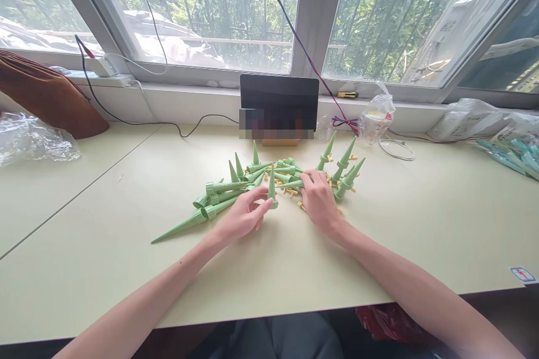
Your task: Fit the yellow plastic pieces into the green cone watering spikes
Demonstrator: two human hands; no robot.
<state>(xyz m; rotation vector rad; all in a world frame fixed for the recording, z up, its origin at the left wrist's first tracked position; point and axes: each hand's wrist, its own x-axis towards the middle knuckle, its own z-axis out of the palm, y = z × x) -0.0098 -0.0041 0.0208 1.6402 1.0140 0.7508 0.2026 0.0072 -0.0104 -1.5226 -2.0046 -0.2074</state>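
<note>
My left hand [246, 214] is closed around the base of a green plastic spike [272, 185], which stands point up between thumb and fingers. Fingers curled downward, my right hand [319, 202] is at the right side of the heap; its fingertips are close to a green cone [290, 184], and what they pinch is hidden. Several more green cones [223, 207] lie in a pile beside my left hand. Small yellow valve pieces [290, 193] are scattered between the hands. Right of my right hand, several green spikes with yellow valves fitted [348, 178] stand point up.
A dark-screened tablet [278, 95] stands on a stand behind the heap. Plastic bags [377, 118], a coiled white cable [396, 149] and blue strips [511, 157] are to the right. At left are a brown bag [46, 92] and clear plastic wrap [33, 137].
</note>
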